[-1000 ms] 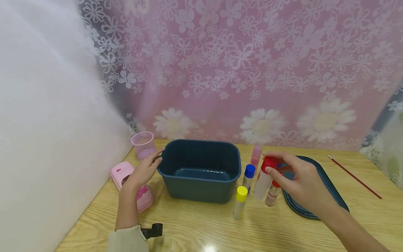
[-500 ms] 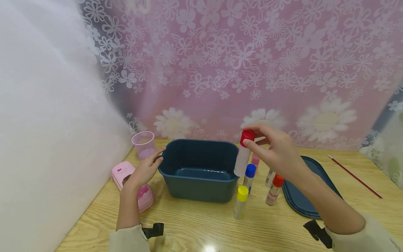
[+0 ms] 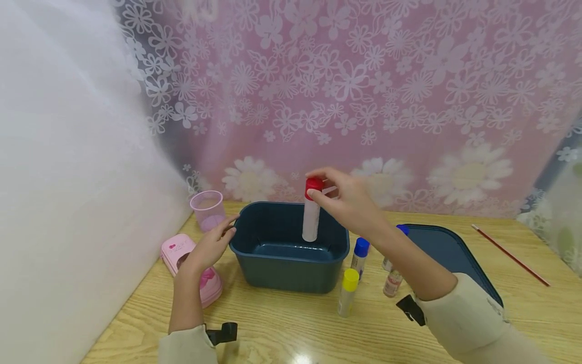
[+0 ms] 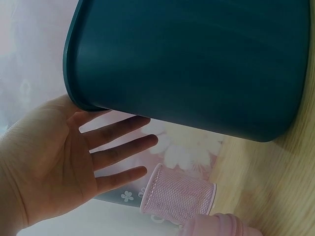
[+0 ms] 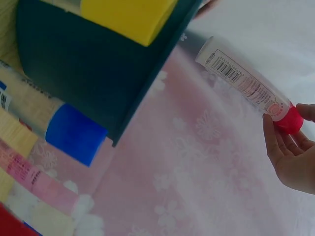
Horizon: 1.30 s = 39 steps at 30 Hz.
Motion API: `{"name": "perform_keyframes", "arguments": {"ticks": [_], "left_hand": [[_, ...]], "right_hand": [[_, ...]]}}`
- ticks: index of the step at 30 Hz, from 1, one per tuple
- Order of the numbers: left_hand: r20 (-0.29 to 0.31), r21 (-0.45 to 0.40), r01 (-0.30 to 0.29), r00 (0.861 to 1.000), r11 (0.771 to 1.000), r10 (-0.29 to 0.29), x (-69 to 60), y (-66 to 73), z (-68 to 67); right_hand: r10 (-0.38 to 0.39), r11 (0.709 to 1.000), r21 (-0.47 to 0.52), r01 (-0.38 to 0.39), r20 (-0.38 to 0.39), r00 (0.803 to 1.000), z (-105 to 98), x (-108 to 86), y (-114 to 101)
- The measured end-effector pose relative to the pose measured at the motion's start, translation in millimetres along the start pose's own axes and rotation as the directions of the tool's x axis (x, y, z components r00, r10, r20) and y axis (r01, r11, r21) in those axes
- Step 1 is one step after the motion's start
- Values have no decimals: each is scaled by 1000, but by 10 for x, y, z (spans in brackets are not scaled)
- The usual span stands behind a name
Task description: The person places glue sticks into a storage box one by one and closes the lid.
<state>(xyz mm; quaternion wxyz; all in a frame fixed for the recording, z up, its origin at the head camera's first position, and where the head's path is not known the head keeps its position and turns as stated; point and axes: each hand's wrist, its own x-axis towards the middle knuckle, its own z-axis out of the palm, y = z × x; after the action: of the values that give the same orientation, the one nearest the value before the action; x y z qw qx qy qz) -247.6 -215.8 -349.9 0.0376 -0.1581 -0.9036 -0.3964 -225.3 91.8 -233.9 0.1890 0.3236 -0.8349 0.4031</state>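
My right hand (image 3: 356, 207) pinches the red cap of a large white glue stick (image 3: 310, 222), held upright over the dark teal bin (image 3: 286, 275). Thumb and fingers of the right hand (image 5: 298, 167) grip that cap in the right wrist view, where a barcode shows on the glue stick (image 5: 243, 81). At the bin's left end my left hand (image 3: 206, 253) touches the rim. The left wrist view shows the left hand (image 4: 54, 162) with its fingers spread straight beside the bin (image 4: 197, 64); part of its thumb side is hidden by the rim.
Right of the bin stand a yellow-capped glue stick (image 3: 347, 298), a blue-capped one (image 3: 359, 258) and others, partly behind my right arm. A teal lid (image 3: 436, 247) and a red pencil (image 3: 509, 255) lie farther right. A pink mesh cup (image 3: 206, 210) and pink case (image 3: 209, 290) sit left.
My right hand has lifted the large red-capped glue stick from among the others and carried it left, over the bin. The left hand has stayed at the rim.
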Motion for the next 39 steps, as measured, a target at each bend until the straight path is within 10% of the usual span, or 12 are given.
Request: {"name": "perform_keyframes", "arguments": {"ticks": [15, 25, 39], "left_hand": [[-2, -7, 14, 1000, 1000, -14, -14, 3, -17], [2, -10, 11, 1000, 1000, -11, -6, -3, -4], [-11, 21, 3, 1000, 1000, -3, 14, 1, 13]], "right_hand": [[132, 989, 60, -138, 103, 986, 569, 287, 148], [300, 925, 172, -338, 214, 930, 854, 450, 270], [476, 727, 351, -590, 362, 802, 1155, 575, 404]]}}
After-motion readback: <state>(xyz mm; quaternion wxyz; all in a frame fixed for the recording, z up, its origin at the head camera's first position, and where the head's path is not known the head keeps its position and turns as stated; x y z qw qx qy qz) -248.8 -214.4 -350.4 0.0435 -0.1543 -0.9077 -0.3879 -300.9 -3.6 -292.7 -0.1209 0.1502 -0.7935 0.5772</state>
